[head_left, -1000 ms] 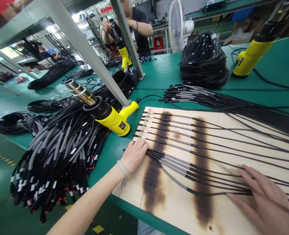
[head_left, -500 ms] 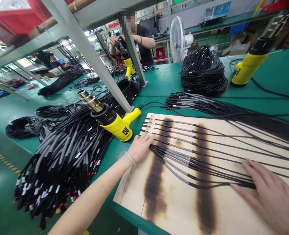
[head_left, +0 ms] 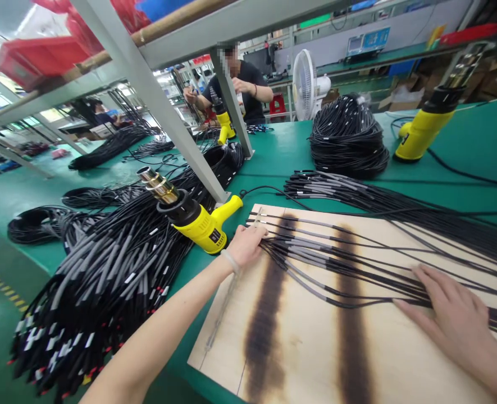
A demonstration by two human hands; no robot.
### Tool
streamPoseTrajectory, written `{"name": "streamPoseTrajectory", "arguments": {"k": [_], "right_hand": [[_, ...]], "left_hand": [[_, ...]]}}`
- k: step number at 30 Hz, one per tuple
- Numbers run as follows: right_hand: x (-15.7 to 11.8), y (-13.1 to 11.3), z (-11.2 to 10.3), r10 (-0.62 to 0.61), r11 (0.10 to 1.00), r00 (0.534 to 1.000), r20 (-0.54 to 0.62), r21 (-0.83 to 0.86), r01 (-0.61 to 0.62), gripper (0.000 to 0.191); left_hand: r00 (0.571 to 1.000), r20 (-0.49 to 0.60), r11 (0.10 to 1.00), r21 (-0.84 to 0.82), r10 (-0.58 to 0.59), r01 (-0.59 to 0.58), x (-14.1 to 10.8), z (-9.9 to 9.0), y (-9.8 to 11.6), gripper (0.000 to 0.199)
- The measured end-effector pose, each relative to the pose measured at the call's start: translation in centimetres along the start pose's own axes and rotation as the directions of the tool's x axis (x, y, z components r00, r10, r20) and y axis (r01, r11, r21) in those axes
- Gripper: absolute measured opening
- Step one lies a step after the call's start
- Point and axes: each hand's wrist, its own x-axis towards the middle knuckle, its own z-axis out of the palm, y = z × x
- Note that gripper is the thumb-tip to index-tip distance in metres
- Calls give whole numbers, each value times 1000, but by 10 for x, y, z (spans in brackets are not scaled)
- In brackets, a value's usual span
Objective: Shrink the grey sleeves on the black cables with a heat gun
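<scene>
While R hand (head_left: 446, 314) pins cables (head_left: 349, 275) on board (head_left: 227, 342), L hand (head_left: 246, 247) stays put.

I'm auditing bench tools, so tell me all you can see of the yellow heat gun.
The heat gun has a glossy yellow plastic body and handle, a black collar, and a shiny metal nozzle angled upward. It rests on the green bench beside a heap of black cables, with a black cord leading from the handle.
</scene>
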Motion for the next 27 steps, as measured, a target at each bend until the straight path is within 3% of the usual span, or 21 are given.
{"name": "streamPoseTrajectory", "arguments": {"k": [7, 13, 18, 21, 27], "right_hand": [[16, 6, 10, 7, 1000, 999, -41, 8, -7, 61], [21, 10, 15, -22, 1000, 1000, -9, 19, 22, 61], [20, 9, 14, -24, 999, 1000, -11, 22, 25, 60], [20, 7, 14, -30, 999, 999, -23, 18, 30, 59], [22, 7, 15, -41, 999, 999, -30, 6, 41, 64]], "left_hand": [[999, -28, 976, 216, 40, -33, 29, 21, -3, 19], [994, -99, 981, 182, -47, 64, 26, 16, -5, 18], [998, -53, 983, 178, 45, -35, 34, 15, -10, 28], [996, -30, 969, 233, 88, -79, 49, 18, -12, 20], [994, -112, 968, 251, 7, 21, 61, 21, -15, 23]]}}
